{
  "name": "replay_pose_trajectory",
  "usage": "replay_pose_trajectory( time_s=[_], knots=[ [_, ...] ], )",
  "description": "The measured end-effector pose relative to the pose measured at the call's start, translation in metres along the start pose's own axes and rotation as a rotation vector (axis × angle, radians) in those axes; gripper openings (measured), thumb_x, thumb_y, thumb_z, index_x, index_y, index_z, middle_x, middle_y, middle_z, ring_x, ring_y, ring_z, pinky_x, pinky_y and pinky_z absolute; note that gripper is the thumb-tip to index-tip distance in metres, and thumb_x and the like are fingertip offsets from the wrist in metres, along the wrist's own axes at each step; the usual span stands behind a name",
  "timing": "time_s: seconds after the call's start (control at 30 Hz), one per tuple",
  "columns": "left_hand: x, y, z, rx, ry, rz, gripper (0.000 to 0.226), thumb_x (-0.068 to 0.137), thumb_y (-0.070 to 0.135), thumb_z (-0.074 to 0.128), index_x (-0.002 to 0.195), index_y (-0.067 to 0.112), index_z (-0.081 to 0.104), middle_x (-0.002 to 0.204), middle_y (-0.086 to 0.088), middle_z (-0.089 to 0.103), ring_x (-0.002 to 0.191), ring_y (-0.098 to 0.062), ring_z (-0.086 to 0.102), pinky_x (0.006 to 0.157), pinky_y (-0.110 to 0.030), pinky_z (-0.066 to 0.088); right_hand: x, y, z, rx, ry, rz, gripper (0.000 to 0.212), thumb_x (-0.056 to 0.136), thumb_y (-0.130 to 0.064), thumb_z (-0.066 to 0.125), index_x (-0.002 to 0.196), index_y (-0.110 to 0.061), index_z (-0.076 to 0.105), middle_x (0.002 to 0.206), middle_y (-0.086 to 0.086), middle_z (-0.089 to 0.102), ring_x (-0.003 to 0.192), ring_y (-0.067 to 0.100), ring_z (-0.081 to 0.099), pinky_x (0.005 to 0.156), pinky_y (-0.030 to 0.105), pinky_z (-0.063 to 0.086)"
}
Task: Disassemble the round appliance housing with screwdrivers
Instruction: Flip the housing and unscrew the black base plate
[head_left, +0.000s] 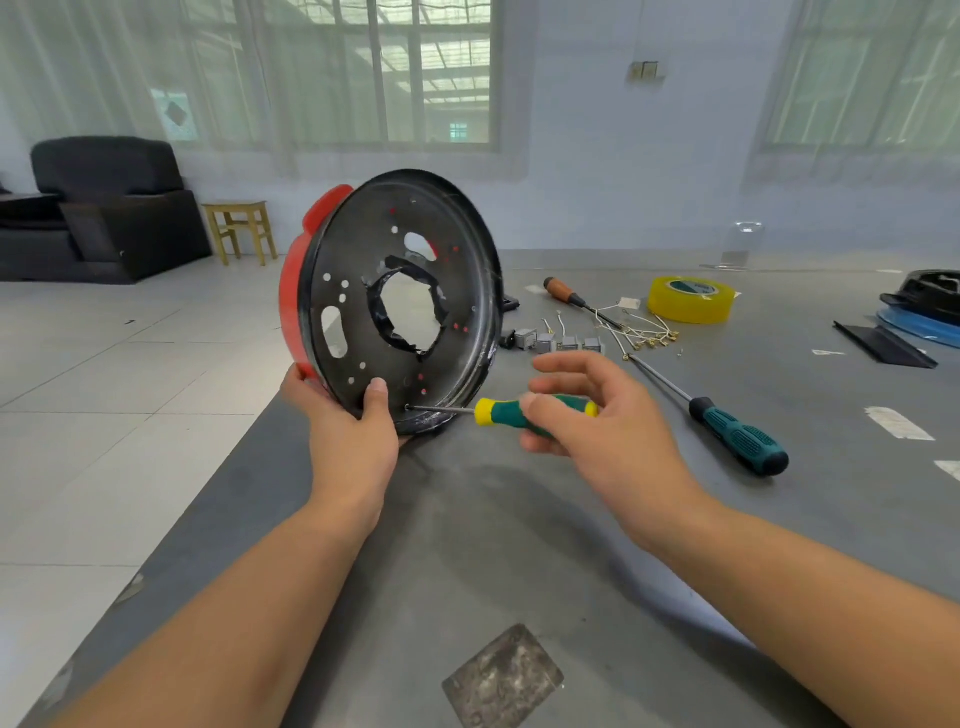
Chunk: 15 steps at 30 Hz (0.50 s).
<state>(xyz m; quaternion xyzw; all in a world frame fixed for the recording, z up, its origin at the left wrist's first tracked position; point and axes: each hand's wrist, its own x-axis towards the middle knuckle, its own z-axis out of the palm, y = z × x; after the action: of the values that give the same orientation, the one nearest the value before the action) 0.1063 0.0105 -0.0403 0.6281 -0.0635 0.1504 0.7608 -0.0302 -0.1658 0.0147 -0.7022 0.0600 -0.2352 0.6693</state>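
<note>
Now, nearest to me, my right hand (582, 410) holds the small screwdriver (530, 413) with the green and yellow handle; the fingertips are curled lightly around the handle, more a pinch than a full fist. The long axis of this tool lies almost level and points to my left, and its thin shaft ends at a small hole low on the inner face of the round housing (400, 306). I judge that the tip sits on a screw there, but the screw head is too small for me to see. My left hand (353, 431) grips the bottom rim of the housing, with the thumb pressed on the black inner face just beside the tip, so the housing stands on edge on the grey table (467, 545), tilted a little, with its red outer shell turned away from me. The coming turn depends on keeping the shaft in line with that hole, and the right hand is the nearer one for it. Further away on the table lie a longer screwdriver (727, 431), some small grey connectors (556, 343) with loose wires (644, 332), a wooden-handled tool (566, 293) and a yellow tape roll (691, 301).
</note>
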Motion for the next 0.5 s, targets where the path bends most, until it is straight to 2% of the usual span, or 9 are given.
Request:
replay_pose_trajectory(
  time_s=[0.07, 0.1, 0.13, 0.2, 0.27, 0.3, 0.37, 0.4, 0.5],
  knots=[
    [0.002, -0.002, -0.001, -0.005, 0.044, -0.024, 0.054, 0.096, 0.022, 0.061, 0.135, 0.041, 0.029, 0.119, 0.031, 0.061, 0.117, -0.012, 0.067, 0.103, -0.057, 0.056, 0.002, 0.003, 0.001, 0.238, 0.039, 0.143, 0.015, 0.092, -0.014, 0.076, 0.105, -0.011, 0.070, 0.111, 0.016, 0.068, 0.088, 0.029, 0.078, 0.079, 0.033, 0.064],
    [0.003, -0.003, -0.002, 0.004, 0.055, -0.030, 0.052, 0.098, 0.020, 0.061, 0.133, 0.041, 0.029, 0.117, 0.032, 0.061, 0.116, -0.012, 0.067, 0.104, -0.057, 0.055, 0.002, 0.004, 0.001, 0.254, 0.040, 0.202, 0.016, 0.097, -0.023, 0.071, 0.105, -0.010, 0.066, 0.107, 0.016, 0.069, 0.085, 0.029, 0.078, 0.078, 0.034, 0.065],
    [0.004, -0.003, -0.002, 0.025, 0.055, -0.026, 0.051, 0.099, 0.018, 0.061, 0.131, 0.042, 0.029, 0.112, 0.037, 0.061, 0.114, -0.009, 0.066, 0.104, -0.057, 0.055, 0.004, 0.006, 0.000, 0.202, 0.031, 0.248, 0.024, 0.101, -0.035, 0.063, 0.105, -0.011, 0.063, 0.100, 0.014, 0.072, 0.077, 0.028, 0.078, 0.072, 0.035, 0.065],
    [0.004, -0.004, -0.002, 0.067, 0.044, -0.019, 0.050, 0.101, 0.018, 0.060, 0.130, 0.043, 0.029, 0.101, 0.046, 0.060, 0.111, -0.006, 0.066, 0.103, -0.057, 0.056, 0.007, 0.005, -0.007, -0.199, -0.009, 0.240, 0.043, 0.103, -0.059, 0.041, 0.101, -0.020, 0.058, 0.077, 0.008, 0.074, 0.056, 0.018, 0.070, 0.052, 0.031, 0.056],
    [0.005, -0.005, -0.002, 0.072, 0.049, -0.034, 0.049, 0.100, 0.019, 0.061, 0.128, 0.044, 0.030, 0.095, 0.049, 0.060, 0.110, -0.007, 0.066, 0.103, -0.057, 0.056, 0.014, 0.007, -0.018, -0.666, -0.017, 0.072, 0.048, 0.101, -0.066, 0.030, 0.095, -0.027, 0.057, 0.067, 0.003, 0.070, 0.056, 0.011, 0.063, 0.055, 0.030, 0.046],
    [0.004, -0.004, -0.002, 0.075, 0.047, -0.036, 0.048, 0.098, 0.021, 0.062, 0.127, 0.044, 0.030, 0.094, 0.049, 0.060, 0.110, -0.007, 0.066, 0.102, -0.058, 0.056, 0.017, 0.008, -0.024, -0.778, -0.021, -0.028, 0.043, 0.101, -0.063, 0.032, 0.096, -0.028, 0.057, 0.069, 0.001, 0.068, 0.062, 0.011, 0.062, 0.057, 0.030, 0.045],
    [0.003, -0.003, -0.002, 0.085, 0.030, -0.033, 0.049, 0.092, 0.028, 0.062, 0.127, 0.045, 0.030, 0.092, 0.051, 0.059, 0.110, -0.009, 0.066, 0.100, -0.059, 0.056, 0.019, 0.005, -0.031, -0.850, -0.090, -0.298, 0.023, 0.101, -0.050, 0.044, 0.105, -0.031, 0.057, 0.075, -0.006, 0.064, 0.071, 0.010, 0.058, 0.057, 0.019, 0.040],
    [0.002, -0.002, -0.001, 0.084, 0.025, -0.034, 0.050, 0.090, 0.031, 0.061, 0.127, 0.045, 0.030, 0.091, 0.051, 0.059, 0.109, -0.009, 0.066, 0.099, -0.059, 0.057, 0.019, 0.003, -0.033, -0.918, -0.145, -0.480, 0.019, 0.100, -0.042, 0.051, 0.112, -0.029, 0.058, 0.083, -0.008, 0.063, 0.078, 0.009, 0.055, 0.064, 0.018, 0.042],
    [0.001, -0.002, -0.001, 0.066, 0.020, -0.041, 0.051, 0.088, 0.033, 0.061, 0.128, 0.043, 0.030, 0.091, 0.051, 0.060, 0.108, -0.009, 0.066, 0.099, -0.059, 0.057, 0.020, 0.001, -0.038, -1.060, -0.276, -0.931, 0.029, 0.092, -0.026, 0.064, 0.118, -0.014, 0.065, 0.100, 0.001, 0.059, 0.086, 0.009, 0.047, 0.080, 0.013, 0.037]
  ],
)
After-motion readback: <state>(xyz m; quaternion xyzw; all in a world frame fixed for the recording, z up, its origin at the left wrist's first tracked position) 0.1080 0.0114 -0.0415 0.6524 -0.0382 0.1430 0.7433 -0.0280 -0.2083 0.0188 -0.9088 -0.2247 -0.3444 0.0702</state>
